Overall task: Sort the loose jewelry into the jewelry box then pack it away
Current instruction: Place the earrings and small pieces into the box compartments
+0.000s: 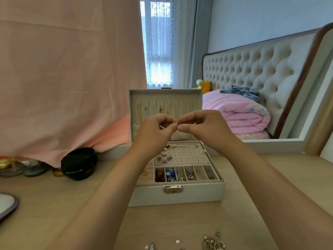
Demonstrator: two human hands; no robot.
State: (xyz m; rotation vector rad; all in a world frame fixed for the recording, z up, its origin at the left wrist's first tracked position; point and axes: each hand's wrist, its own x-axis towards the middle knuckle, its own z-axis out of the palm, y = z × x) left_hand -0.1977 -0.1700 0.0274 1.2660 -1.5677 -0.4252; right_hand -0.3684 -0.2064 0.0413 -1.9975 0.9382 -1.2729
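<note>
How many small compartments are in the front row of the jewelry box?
6, in one row behind the latch, left to right: amber pieces, blue pieces, silver, silver, seemingly bare, one small piece. None looks hidden.

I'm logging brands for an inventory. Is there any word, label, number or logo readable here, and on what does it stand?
No text can be read in this view.
The jewelry box has a plain front; its metal clasp shows no legible mark.
The black round case shows no label.
The small gold piece pinched between the left hand and right hand is too small to show any stamp.
</note>
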